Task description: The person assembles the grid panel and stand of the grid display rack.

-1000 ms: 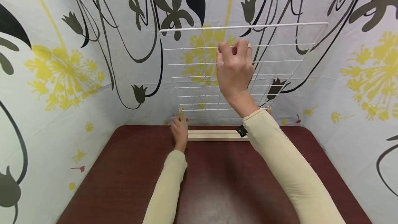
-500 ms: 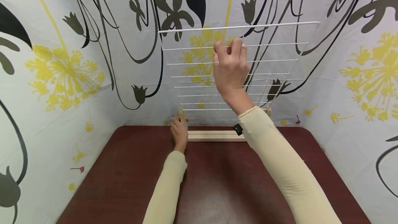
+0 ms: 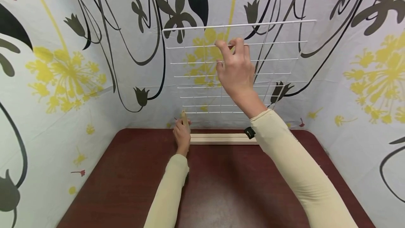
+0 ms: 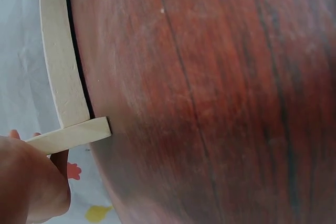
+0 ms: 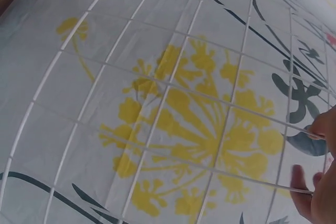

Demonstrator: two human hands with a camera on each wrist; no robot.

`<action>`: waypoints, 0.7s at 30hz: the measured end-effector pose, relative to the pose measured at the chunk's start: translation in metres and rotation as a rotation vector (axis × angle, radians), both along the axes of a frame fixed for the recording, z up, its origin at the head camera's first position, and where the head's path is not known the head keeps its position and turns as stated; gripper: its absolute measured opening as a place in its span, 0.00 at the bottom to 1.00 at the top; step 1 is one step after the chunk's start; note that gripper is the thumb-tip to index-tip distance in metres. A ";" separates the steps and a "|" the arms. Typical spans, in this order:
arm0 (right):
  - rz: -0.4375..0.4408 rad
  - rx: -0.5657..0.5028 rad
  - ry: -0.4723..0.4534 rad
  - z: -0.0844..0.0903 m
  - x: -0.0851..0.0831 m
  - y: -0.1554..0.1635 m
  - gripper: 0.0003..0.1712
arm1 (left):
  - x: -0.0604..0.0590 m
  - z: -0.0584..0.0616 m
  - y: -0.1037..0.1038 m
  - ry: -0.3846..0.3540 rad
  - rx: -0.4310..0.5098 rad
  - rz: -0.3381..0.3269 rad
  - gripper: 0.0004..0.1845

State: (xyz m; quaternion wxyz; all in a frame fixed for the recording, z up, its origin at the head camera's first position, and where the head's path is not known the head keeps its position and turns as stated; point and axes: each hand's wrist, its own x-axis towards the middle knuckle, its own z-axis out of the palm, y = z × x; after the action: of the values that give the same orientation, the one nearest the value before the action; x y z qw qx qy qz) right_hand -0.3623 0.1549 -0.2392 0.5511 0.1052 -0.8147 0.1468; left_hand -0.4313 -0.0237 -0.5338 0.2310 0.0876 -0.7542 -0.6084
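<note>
A white wire grid panel [image 3: 202, 27] stands upright at the table's far edge, its foot in a pale wooden base strip [image 3: 218, 138]. My right hand [image 3: 232, 59] is raised against the upper middle of the panel, fingers hooked over a horizontal wire. In the right wrist view the fingertips [image 5: 317, 182] pinch a wire of the grid [image 5: 168, 90]. My left hand [image 3: 182, 135] grips a short wooden post [image 3: 184, 116] at the strip's left end. The left wrist view shows that hand [image 4: 31, 182] holding the post [image 4: 73, 136] where it meets the strip [image 4: 60, 56].
The dark red-brown table [image 3: 221, 186] stretches toward me, seen close in the left wrist view [image 4: 210, 103]. Floral-printed cloth walls [image 3: 63, 73] close in the back and both sides. A second post at the strip's right end is mostly hidden by my right forearm.
The panel's top right corner has swung left and slightly up, so the grid has turned a little. My right hand shifted slightly left with it. The left hand has stayed on the post.
</note>
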 end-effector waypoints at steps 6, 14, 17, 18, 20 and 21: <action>-0.004 0.049 -0.049 0.004 0.005 0.004 0.25 | 0.002 0.003 -0.003 -0.044 0.045 -0.046 0.31; 0.021 0.058 -0.100 0.003 0.010 0.006 0.28 | 0.006 0.024 -0.017 -0.159 0.102 -0.196 0.30; 0.028 0.053 -0.101 0.003 0.010 0.005 0.29 | 0.008 0.052 -0.015 -0.121 0.187 -0.153 0.29; 0.030 0.052 -0.100 0.004 0.010 0.005 0.29 | 0.008 0.064 -0.013 -0.088 0.210 -0.134 0.29; 0.034 0.052 -0.101 0.004 0.010 0.004 0.29 | 0.011 0.092 -0.009 0.022 0.259 -0.102 0.29; 0.037 0.053 -0.104 0.004 0.009 0.004 0.30 | 0.013 0.108 -0.007 0.093 0.285 -0.112 0.30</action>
State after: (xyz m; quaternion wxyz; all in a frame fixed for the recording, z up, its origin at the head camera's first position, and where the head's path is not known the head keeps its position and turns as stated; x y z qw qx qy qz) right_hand -0.3530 0.1591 -0.2351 0.5024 0.1271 -0.8436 0.1408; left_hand -0.4182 -0.0305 -0.4262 0.2165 0.0493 -0.6524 -0.7246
